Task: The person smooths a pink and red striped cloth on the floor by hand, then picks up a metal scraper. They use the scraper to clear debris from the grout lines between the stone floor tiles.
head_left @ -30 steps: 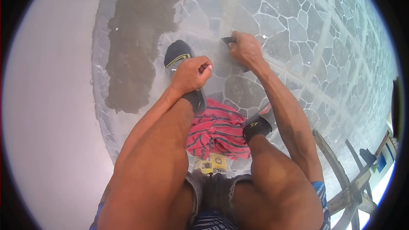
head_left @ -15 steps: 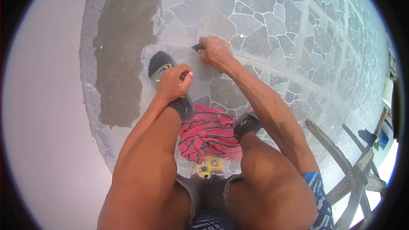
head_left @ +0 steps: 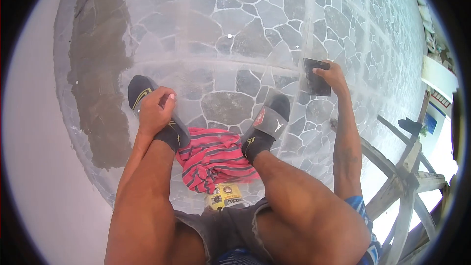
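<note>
My right hand (head_left: 333, 76) is out to the right over the stone floor, its fingers and thumb gripping a flat black rectangular piece (head_left: 316, 79) by one edge. My left hand (head_left: 158, 110) hangs above my left foot, fingers curled in loosely, with nothing visible in them. Under it is a dark sandal (head_left: 180, 132) worn over a black sock. Another sandal with a white logo (head_left: 270, 120) is on my right foot. Between my feet a red cloth with dark stripes (head_left: 218, 154) lies crumpled.
The floor (head_left: 228, 107) is irregular grey stone with pale joints. Along the left edge runs a dark, wet-looking strip (head_left: 98, 68) beside a pale wall (head_left: 49, 167). A yellow-labelled container (head_left: 225, 194) is beneath me. Wooden beams (head_left: 407, 181) stand at right.
My right hand has swung to the right with the black piece, whose flat face now shows. The view has shifted right; my left hand stays over my left foot.
</note>
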A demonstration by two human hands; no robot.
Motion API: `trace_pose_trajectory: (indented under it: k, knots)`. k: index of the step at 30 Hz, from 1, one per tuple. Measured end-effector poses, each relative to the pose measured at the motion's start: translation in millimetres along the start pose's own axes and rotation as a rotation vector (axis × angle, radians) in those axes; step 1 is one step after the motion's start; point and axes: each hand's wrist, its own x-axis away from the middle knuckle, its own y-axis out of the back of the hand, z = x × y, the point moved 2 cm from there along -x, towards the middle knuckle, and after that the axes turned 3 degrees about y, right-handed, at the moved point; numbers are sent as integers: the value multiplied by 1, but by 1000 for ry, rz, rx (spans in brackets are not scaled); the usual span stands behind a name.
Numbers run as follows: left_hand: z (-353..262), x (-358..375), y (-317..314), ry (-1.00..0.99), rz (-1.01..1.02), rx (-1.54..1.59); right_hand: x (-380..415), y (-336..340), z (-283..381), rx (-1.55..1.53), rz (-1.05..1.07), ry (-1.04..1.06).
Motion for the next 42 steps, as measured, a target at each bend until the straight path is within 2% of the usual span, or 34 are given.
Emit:
trace_pose_trajectory:
  k: [4, 7, 12, 20, 21, 24, 25, 26, 28, 30, 31, 35, 38, 40, 42]
  knots:
    - [-5, 0, 0, 92, 25, 38, 5, -4, -28, -154, 41, -80]
    - [-5, 0, -2, 106, 1, 121, 7, -13, -28, -145, -16, -93]
    - [-3, -3, -5, 73, -19, 176, 4, -6, -30, -113, -6, 22]
    - [2, -7, -11, 86, -2, 117, -10, 29, 15, 11, 73, 161]
    - [1, -8, -11, 83, -5, 105, -12, 27, 19, -73, 111, 155]
    - [2, -7, -11, 74, -9, 69, -21, -16, 20, 38, 145, 349]
    - [1, -8, -11, 68, -9, 56, -21, -39, 20, 166, 184, 309]
    - [1, -10, -11, 64, 5, 37, -20, -43, 22, 191, 153, 362]
    - [4, -8, -8, 69, 43, -5, -13, -26, 34, 74, 188, 322]
    - [0, -9, -6, 75, 62, -28, -5, -7, 42, 7, 107, 242]
    - [-2, -8, -7, 78, 74, -37, -9, -2, 33, -123, 141, 182]
    - [-1, -8, -9, 107, 50, 0, -6, -44, 20, 78, 55, 306]
    - [2, -9, -9, 72, 31, -16, 0, -34, 31, 98, 53, 362]
    - [2, -9, -12, 17, -29, -5, -9, -19, 19, -131, 68, 168]
    - [-1, -6, -13, 46, -29, -10, -3, -34, 20, 44, 14, 255]
